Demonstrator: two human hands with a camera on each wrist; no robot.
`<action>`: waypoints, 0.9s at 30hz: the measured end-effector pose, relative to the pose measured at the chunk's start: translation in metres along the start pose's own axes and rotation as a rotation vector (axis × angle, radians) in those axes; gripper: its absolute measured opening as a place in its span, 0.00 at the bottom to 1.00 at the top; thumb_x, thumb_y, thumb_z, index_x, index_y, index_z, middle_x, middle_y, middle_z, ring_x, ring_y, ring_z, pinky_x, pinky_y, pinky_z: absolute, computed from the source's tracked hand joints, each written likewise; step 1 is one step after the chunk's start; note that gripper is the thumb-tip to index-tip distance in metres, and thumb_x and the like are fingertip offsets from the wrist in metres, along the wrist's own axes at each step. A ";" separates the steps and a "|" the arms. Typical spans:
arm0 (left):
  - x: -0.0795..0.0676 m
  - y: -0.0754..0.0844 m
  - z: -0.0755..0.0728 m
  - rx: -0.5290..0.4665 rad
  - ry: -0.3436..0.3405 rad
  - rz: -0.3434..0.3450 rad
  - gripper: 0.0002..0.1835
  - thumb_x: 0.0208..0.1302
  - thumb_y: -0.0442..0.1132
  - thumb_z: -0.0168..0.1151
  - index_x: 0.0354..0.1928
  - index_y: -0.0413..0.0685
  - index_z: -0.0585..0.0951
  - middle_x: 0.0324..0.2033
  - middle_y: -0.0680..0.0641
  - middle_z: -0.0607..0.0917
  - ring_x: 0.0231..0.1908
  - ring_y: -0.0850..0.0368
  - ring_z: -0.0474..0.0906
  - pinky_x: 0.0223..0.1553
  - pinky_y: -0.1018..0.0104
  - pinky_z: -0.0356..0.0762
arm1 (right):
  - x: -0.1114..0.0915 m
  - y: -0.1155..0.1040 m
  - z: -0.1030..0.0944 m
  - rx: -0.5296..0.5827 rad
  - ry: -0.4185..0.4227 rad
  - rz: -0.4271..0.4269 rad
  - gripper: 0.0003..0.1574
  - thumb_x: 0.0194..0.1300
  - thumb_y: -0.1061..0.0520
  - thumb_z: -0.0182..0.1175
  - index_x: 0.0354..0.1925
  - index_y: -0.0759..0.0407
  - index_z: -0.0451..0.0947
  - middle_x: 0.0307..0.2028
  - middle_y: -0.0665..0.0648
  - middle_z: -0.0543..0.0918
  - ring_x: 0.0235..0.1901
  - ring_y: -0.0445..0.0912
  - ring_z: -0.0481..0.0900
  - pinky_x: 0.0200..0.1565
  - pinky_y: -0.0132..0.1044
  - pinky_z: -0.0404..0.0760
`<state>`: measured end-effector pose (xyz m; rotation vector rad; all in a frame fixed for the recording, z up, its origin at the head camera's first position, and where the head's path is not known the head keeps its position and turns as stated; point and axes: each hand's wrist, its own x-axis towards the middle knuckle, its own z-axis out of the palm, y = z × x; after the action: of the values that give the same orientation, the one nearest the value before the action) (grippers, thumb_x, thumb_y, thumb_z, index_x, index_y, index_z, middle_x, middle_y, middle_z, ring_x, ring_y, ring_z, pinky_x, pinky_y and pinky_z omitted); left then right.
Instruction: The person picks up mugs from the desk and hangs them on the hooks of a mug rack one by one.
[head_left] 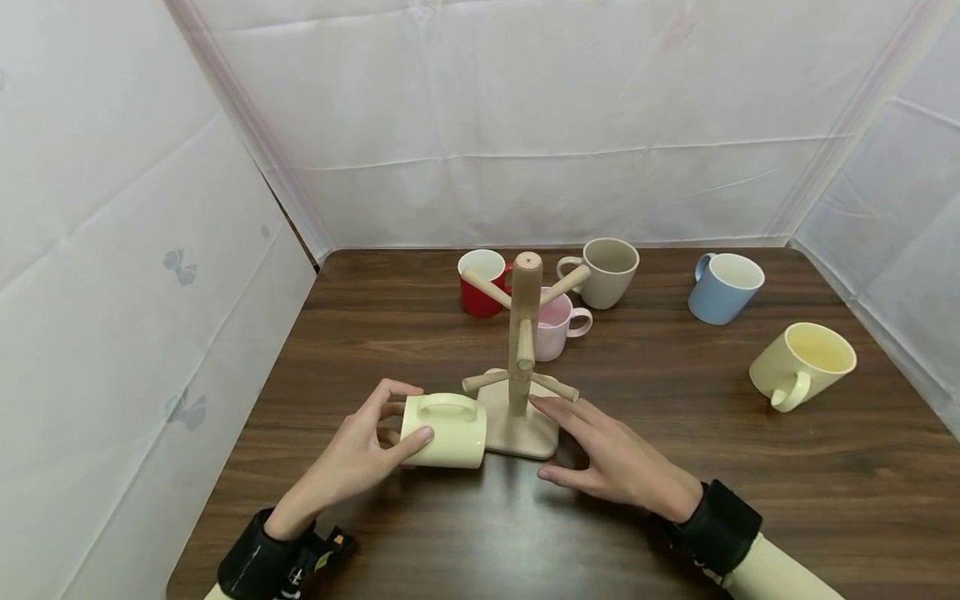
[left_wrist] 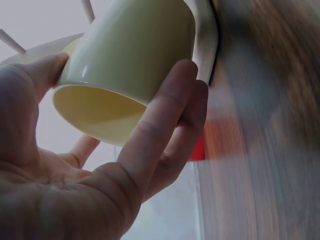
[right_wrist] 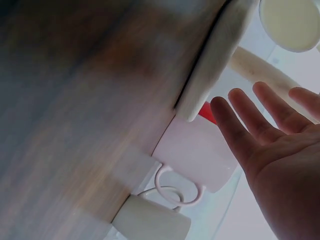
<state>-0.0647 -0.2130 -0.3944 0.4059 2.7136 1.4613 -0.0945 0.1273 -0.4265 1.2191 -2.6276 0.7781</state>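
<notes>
My left hand (head_left: 367, 446) grips a pale yellow mug (head_left: 457, 437) that lies on its side in the air, handle upward, its base toward the wooden mug tree. In the left wrist view the mug's open mouth (left_wrist: 100, 112) faces my palm, with thumb and fingers around the rim. The mug tree (head_left: 523, 333) stands upright on its square base (head_left: 525, 433), bare pegs sticking out. Beside its right side, my right hand (head_left: 607, 450) has its fingers extended near the lower peg and holds nothing; the right wrist view shows those fingers (right_wrist: 260, 117) spread.
Behind the tree stand a red mug (head_left: 480, 300), a pink mug (head_left: 551, 333) and a taupe mug (head_left: 609, 275). Farther right are a blue mug (head_left: 720, 292) and another yellow mug (head_left: 795, 367). White sheeting (head_left: 525, 125) walls in the dark wooden table (head_left: 675, 367).
</notes>
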 end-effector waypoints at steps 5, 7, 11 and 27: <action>-0.001 0.006 0.010 -0.047 -0.032 0.002 0.26 0.55 0.55 0.64 0.55 0.66 0.67 0.49 0.50 0.77 0.48 0.58 0.74 0.33 0.61 0.80 | -0.002 -0.004 -0.003 0.027 -0.011 0.018 0.50 0.56 0.30 0.57 0.71 0.43 0.52 0.65 0.41 0.60 0.60 0.38 0.60 0.54 0.43 0.72; -0.002 0.009 0.014 -0.058 -0.044 0.004 0.26 0.55 0.55 0.64 0.55 0.67 0.66 0.49 0.51 0.76 0.48 0.59 0.74 0.33 0.61 0.80 | -0.003 -0.006 -0.004 0.035 -0.020 0.027 0.51 0.55 0.29 0.56 0.71 0.43 0.51 0.64 0.42 0.60 0.60 0.38 0.61 0.53 0.43 0.72; -0.004 0.015 0.022 -0.092 -0.074 0.009 0.26 0.56 0.55 0.63 0.56 0.65 0.66 0.49 0.51 0.76 0.48 0.59 0.74 0.34 0.61 0.80 | -0.004 -0.011 -0.006 0.071 -0.038 0.038 0.54 0.54 0.28 0.57 0.71 0.43 0.49 0.65 0.42 0.59 0.60 0.38 0.61 0.53 0.44 0.72; -0.005 0.027 0.050 -0.164 -0.119 -0.035 0.27 0.57 0.56 0.62 0.57 0.65 0.65 0.48 0.48 0.77 0.32 0.58 0.80 0.31 0.60 0.80 | -0.008 -0.021 0.002 0.315 -0.029 -0.012 0.57 0.53 0.37 0.65 0.71 0.45 0.47 0.65 0.50 0.63 0.56 0.41 0.68 0.51 0.46 0.74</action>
<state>-0.0467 -0.1589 -0.4002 0.4207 2.4751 1.5813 -0.0737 0.1208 -0.4225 1.3252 -2.5861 1.2168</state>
